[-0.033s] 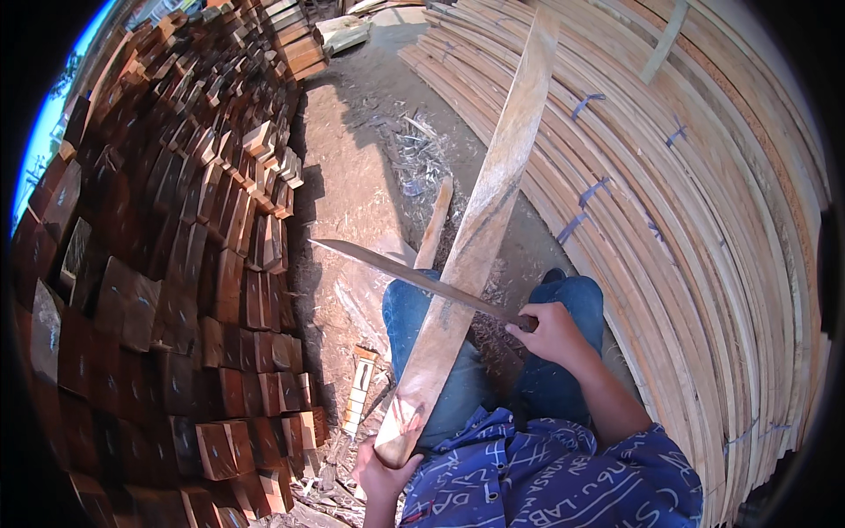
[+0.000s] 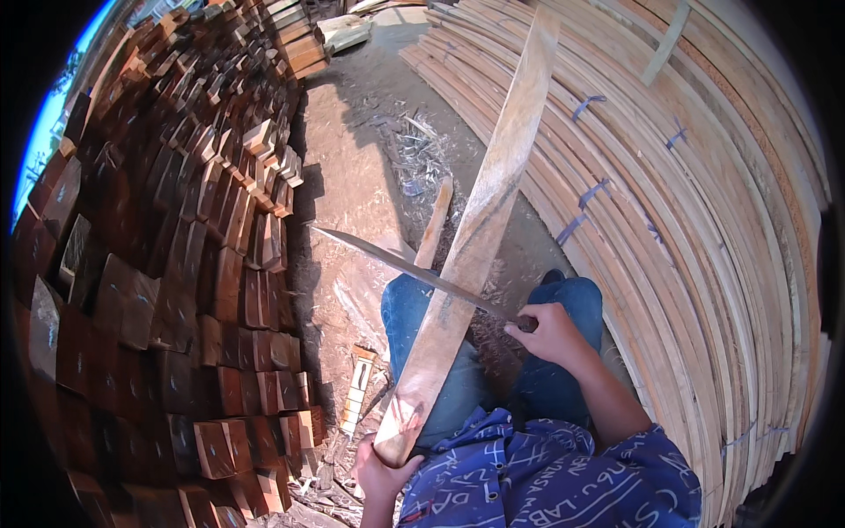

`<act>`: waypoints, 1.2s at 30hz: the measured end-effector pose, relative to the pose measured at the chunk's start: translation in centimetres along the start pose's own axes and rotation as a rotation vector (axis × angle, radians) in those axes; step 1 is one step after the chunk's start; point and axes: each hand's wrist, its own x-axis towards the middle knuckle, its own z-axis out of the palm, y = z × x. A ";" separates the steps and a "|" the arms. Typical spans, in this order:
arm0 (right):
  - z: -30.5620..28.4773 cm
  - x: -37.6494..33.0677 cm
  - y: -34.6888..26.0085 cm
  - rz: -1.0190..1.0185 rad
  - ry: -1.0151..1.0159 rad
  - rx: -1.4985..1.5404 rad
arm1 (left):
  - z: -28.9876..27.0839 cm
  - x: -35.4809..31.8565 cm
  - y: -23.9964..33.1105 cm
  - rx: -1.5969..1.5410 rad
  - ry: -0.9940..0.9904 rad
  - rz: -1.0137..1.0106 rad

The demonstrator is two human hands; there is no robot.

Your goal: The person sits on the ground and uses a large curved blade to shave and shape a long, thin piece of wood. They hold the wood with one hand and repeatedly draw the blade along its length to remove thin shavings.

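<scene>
My left hand [image 2: 380, 473] is closed around the near end of a long pale wooden plank [image 2: 495, 167], close to my body. The plank slants up and away to the far right, passing over my left leg. In my right hand [image 2: 556, 334] is the dark handle of a long tapering blade [image 2: 387, 257]; its exact kind is hard to tell. This blade lies crosswise over the plank's middle, its tip pointing to the far left. A dark diagonal streak marks the plank beyond the blade.
Stacked reddish-brown timber blocks [image 2: 180, 290] rise along the left. Long pale strips [image 2: 634, 220], some tied with bluish bands, lie along the right. Shavings [image 2: 418, 150] and a wood offcut [image 2: 434, 224] are on the ground ahead. A small slotted wooden piece [image 2: 356, 396] lies beside my left leg.
The blade's tip has shifted slightly upward and away. My hands and the plank look almost the same.
</scene>
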 end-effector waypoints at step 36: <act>-7.6 7.0 2.5 0.102 0.321 -0.081 | 2.5 4.5 -8.2 0.107 -0.082 0.124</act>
